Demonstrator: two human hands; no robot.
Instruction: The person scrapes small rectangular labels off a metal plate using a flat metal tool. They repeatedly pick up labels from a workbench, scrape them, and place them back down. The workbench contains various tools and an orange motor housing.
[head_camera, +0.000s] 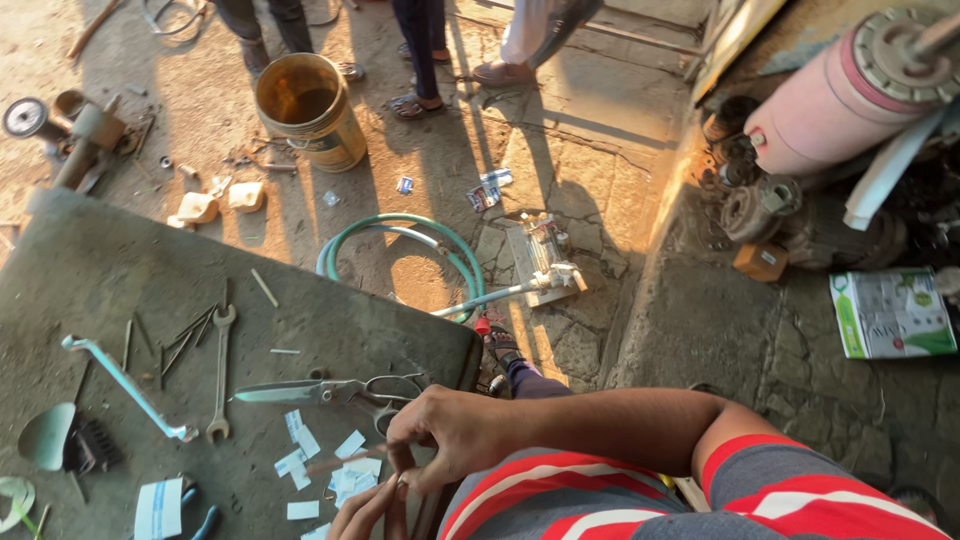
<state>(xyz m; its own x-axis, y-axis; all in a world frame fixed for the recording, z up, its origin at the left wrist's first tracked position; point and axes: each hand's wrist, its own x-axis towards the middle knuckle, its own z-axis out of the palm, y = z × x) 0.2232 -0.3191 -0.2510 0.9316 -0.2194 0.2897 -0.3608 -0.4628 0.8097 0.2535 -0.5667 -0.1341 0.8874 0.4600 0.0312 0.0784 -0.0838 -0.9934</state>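
Observation:
My right hand reaches across my red-striped shirt to the near corner of a grey worktable. Its fingers are curled and pinch a thin pale strip. My left hand comes up from the bottom edge, fingertips touching the right hand's fingers; whether it holds anything is hidden. Just beyond the hands lie large metal shears, blades pointing left. Several small white paper pieces are scattered under and beside the hands.
On the table lie an open-ended spanner, a bent metal bar, nails, a wire brush. On the ground are a yellow bucket, a green hose, a pink motor, a box. Other people's feet are at the top.

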